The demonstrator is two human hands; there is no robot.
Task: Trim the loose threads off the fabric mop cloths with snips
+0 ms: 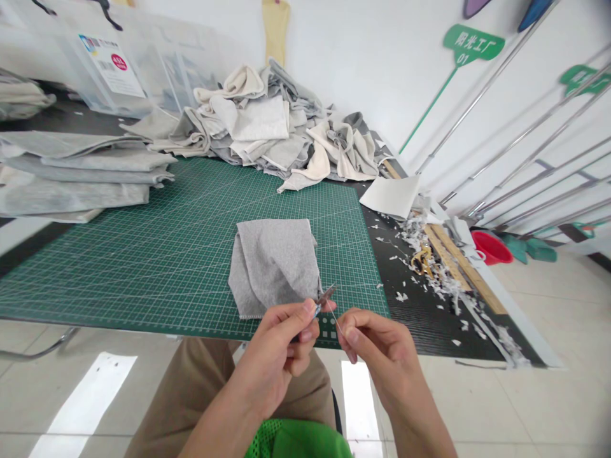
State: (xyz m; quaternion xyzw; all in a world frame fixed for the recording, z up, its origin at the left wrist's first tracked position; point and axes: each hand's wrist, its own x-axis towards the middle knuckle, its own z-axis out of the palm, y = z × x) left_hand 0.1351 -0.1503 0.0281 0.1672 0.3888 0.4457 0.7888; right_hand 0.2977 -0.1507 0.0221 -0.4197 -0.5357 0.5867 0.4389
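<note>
My left hand (286, 340) is closed around a small pair of thread snips (324, 296), blades pointing up and to the right. Between finger and thumb, my right hand (375, 340) pinches a thin thread (337, 318) that runs up toward the blades. A folded piece of grey fabric (279, 261) lies on the green cutting mat (167, 267), just beyond my left hand. Its lower right corner is next to the blades; whether the thread is joined to it is hard to tell.
A heap of grey and cream fabric pieces (272, 127) covers the mat's back edge. Folded fabric (81, 172) is stacked at left, before a clear plastic bin (143, 63). On the right lie scraps, yellow-handled scissors (422, 261) and wooden rulers (470, 270).
</note>
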